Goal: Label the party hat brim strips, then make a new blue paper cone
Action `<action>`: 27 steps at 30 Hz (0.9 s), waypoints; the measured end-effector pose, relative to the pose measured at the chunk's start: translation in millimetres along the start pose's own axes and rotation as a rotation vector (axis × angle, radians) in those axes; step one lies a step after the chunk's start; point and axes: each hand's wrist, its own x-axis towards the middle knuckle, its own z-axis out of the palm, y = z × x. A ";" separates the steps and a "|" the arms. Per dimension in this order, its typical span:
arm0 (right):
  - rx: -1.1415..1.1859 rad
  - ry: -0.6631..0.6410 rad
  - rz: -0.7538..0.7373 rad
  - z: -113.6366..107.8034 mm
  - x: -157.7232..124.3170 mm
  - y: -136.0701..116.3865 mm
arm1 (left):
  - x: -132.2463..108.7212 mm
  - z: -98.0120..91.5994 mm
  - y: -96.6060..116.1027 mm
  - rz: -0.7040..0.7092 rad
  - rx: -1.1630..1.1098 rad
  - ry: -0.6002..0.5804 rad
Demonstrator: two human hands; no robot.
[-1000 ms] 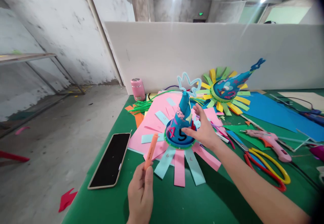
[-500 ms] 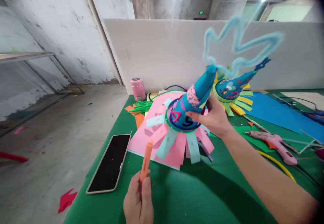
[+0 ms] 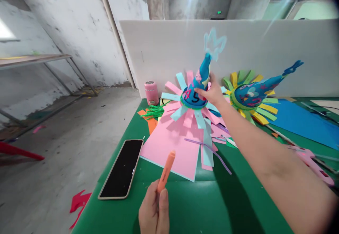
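Observation:
My right hand (image 3: 213,93) is stretched far forward and grips a blue cone hat (image 3: 197,87) by its side. The hat has pink and light-blue paper strips round its brim, the marks 4 and 5, and a light-blue pipe-cleaner crown on its tip. It is held near the white board at the back. My left hand (image 3: 155,211) is low at the table's front edge, closed round an orange marker (image 3: 166,170) that points up and away. A pink paper sheet (image 3: 172,145) lies on the green table (image 3: 212,205) between the hands.
A black phone (image 3: 122,168) lies at the table's left edge. A second blue cone hat (image 3: 255,93) with yellow and green strips lies to the right. Also here: a pink can (image 3: 151,93), green pipe cleaners (image 3: 153,112), blue paper (image 3: 302,121), a pink glue gun (image 3: 314,161), a purple strip (image 3: 212,153).
My right hand took hold of the cone hat, lifted it off the pink sheet and carried it away toward the white board. My left hand kept the orange marker.

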 end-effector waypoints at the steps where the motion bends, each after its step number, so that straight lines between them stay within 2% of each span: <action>1: -0.108 -0.029 0.087 6.0 -5.6 11.6 | 0.1 -0.1 -1.1 0.004 0.002 -0.009; 3: -0.156 -0.014 0.167 13.2 -18.9 28.1 | 0.0 0.1 -3.5 0.009 0.004 -0.018; 6: -0.165 0.007 0.202 14.7 -34.9 35.7 | -0.5 1.2 -6.1 0.024 0.007 -0.041; 12: -0.113 0.004 0.210 11.0 -40.1 28.8 | 1.9 1.0 -7.5 0.068 0.043 -0.076; 18: -0.008 0.003 0.267 -1.8 -51.8 19.8 | 6.8 -4.3 -10.0 0.158 0.116 -0.207; 21: 0.067 -0.025 0.293 -18.6 -78.6 -5.7 | 7.3 -4.7 -10.9 0.180 0.149 -0.203; 23: 0.129 -0.085 0.299 -32.3 -109.2 -33.6 | 7.0 -3.9 -11.3 0.187 0.169 -0.204; 27: 0.297 -0.364 0.310 -56.1 -186.1 -93.3 | 4.2 -0.1 -11.7 0.270 0.192 -0.265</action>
